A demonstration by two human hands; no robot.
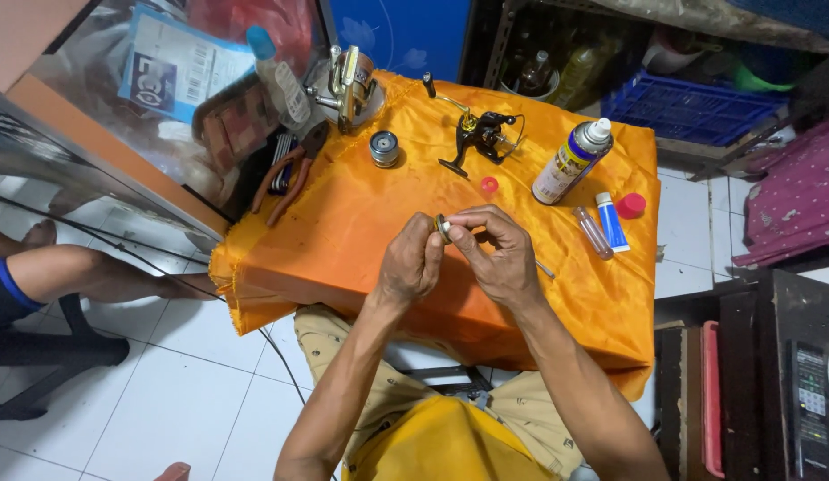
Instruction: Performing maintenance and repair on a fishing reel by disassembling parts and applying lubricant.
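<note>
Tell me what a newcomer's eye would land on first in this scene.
The bright orange cloth over the small table fills the middle of the view. Just above its near edge, the left hand and right hand pinch a small round metal part between their fingertips. Behind them lie a black fishing reel body, a spray can leaning to its right, and a silver spool.

Spray can (571,162) right of reel body (479,135)
</note>
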